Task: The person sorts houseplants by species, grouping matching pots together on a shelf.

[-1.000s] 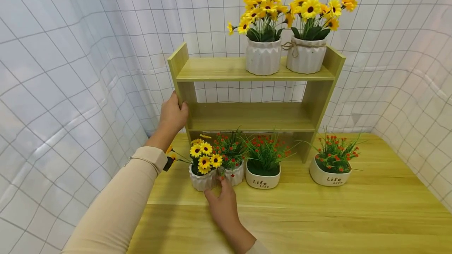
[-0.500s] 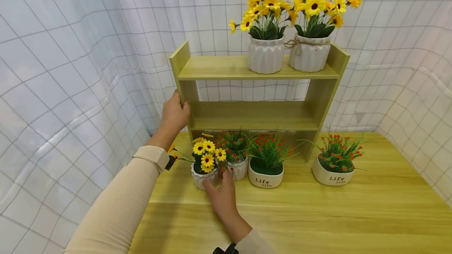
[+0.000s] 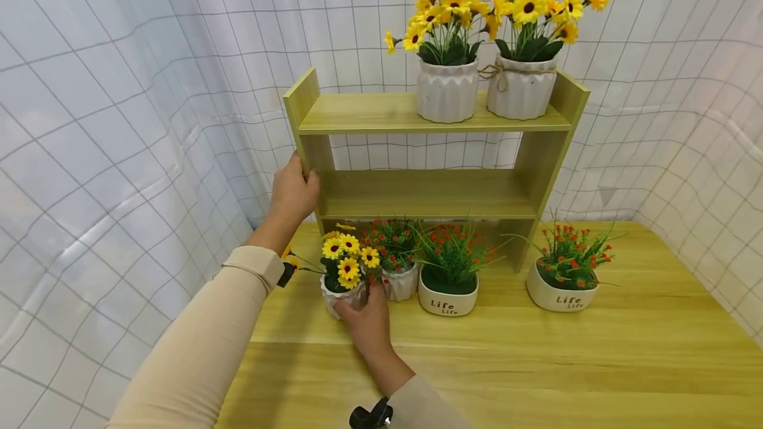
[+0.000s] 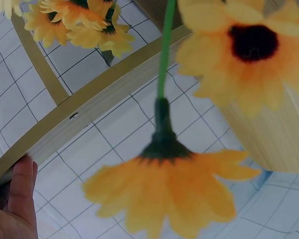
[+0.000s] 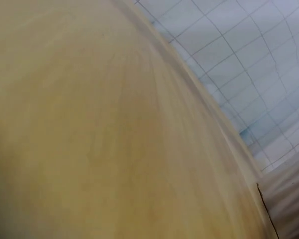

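The left hand grips the left side panel of a light-wood, three-tier shelf, its thumb on the front edge. In the left wrist view, fingers lie against that panel, with orange-yellow flowers hanging large in front. The right hand holds a ribbed white flower pot of yellow artificial sunflowers at the shelf's lower left. Its thumb lies on the pot's front and the fingers go round the right side, partly hidden. The right wrist view shows neither hand nor pot, only the tabletop and curtain.
Two white pots of yellow flowers stand on the top tier's right half. Close right of the held pot is a ribbed pot of red flowers. Two oval "Life" planters stand farther right. A checked curtain surrounds the table.
The right hand has shifted slightly left and closed in on the sunflower pot, its thumb now on the pot's front. The left hand keeps its grip on the shelf panel. The head view has shifted slightly.
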`<state>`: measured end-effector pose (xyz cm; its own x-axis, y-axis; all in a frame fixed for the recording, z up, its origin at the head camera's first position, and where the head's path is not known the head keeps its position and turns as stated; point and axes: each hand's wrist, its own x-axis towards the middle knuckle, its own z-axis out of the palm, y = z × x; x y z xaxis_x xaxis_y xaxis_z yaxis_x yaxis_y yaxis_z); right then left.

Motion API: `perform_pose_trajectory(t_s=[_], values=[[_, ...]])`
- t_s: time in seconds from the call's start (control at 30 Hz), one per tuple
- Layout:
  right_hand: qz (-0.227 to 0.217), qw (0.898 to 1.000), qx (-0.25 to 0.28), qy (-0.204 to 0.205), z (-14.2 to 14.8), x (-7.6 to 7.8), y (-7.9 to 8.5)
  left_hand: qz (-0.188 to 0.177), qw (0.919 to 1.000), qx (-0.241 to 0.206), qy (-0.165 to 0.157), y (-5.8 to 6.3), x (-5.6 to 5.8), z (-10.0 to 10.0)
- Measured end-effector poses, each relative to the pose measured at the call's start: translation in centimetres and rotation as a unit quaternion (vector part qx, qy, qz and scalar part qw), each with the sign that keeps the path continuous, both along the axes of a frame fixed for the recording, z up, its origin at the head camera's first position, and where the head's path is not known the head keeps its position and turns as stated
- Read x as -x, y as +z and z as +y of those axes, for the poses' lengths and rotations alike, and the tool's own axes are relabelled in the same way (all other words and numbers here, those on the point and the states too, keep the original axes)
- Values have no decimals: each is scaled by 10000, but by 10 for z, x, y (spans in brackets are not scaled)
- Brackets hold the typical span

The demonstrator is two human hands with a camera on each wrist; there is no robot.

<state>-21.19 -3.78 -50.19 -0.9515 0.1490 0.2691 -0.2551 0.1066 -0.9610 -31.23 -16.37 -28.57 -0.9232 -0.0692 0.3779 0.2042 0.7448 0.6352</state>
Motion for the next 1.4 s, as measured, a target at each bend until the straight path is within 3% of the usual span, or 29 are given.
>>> perform_pose_trajectory(t_s=[0.2,0.47,0.63,0.9,1.1,1.23,1.4], values=[[-26,9986,-494,-160,-8,7,-2,-68,10000,-9,-36,1,0,-1],[-172,9984,-478,-254,-13,10,-1,-57,10000,15,-18,1,1,0],[-239,9990,-307,-240,-13,11,-1,-54,10000,25,13,1,0,-1],[-150,9991,391,-94,-9,1,4,-117,9999,-29,-6,1,1,-1],[61,9979,647,39,-5,-13,18,-58,10000,-8,-7,3,0,2],[302,9968,729,106,-2,-23,34,-11,10000,17,-93,4,-1,0],[257,9965,795,32,8,-36,56,-21,9997,33,-239,2,-2,-5]])
